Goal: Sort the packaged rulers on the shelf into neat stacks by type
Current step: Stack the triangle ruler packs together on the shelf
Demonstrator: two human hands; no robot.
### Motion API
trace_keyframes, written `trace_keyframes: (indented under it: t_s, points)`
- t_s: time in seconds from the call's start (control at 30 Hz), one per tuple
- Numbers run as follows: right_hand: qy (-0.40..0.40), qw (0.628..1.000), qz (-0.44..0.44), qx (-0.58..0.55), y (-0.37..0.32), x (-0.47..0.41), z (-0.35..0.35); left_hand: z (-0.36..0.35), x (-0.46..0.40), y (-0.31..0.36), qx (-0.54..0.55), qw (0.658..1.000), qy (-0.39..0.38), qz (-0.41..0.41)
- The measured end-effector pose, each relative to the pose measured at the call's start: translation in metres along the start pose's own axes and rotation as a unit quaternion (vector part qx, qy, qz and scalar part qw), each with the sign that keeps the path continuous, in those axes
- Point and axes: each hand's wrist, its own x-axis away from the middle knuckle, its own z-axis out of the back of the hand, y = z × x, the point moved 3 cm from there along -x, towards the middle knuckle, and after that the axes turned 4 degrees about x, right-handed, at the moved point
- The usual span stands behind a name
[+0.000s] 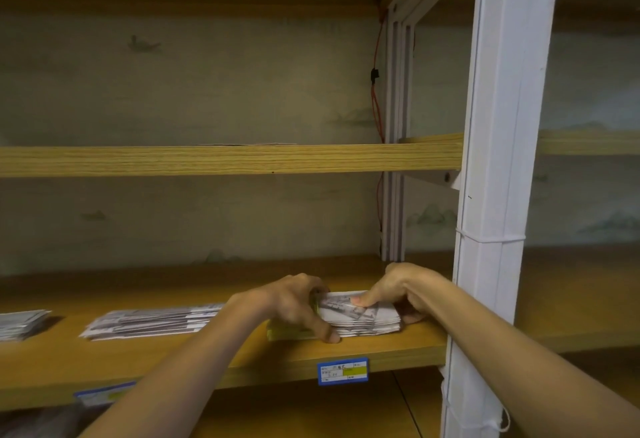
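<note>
At lower centre of the frame, a stack of packaged rulers [360,319] is gripped at its ends by the left hand [294,306] and right hand [401,293]. Its long axis is aligned along the shelf [381,345] edge, left to right.

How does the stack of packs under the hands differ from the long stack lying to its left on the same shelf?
The white stack of ruler packs under the hands is short, thick and squared up; the long grey-and-white stack of ruler packs is flatter and fanned out. The first is held by the left hand and right hand; the second lies untouched. Both rest on the wooden shelf.
</note>
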Motion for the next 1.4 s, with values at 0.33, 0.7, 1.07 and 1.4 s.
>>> trace_keyframes:
  t_s: [0.33,0.7,1.07,1.4]
  points:
    - [0.055,0.98,0.058,0.181,-0.017,0.012,0.017,0.01,0.005,-0.002,-0.004,0.998,-0.041,0.037]
    - [-0.117,0.923,0.117,0.347,-0.027,0.008,0.002,0.018,0.009,-0.003,-0.077,0.99,-0.089,0.076]
    - [-0.106,0.915,0.152,0.358,-0.029,-0.001,-0.001,0.022,0.005,-0.001,-0.112,0.988,-0.089,0.06]
    - [-0.116,0.915,0.157,0.353,-0.028,0.001,-0.002,0.022,0.005,0.003,-0.097,0.988,-0.095,0.079]
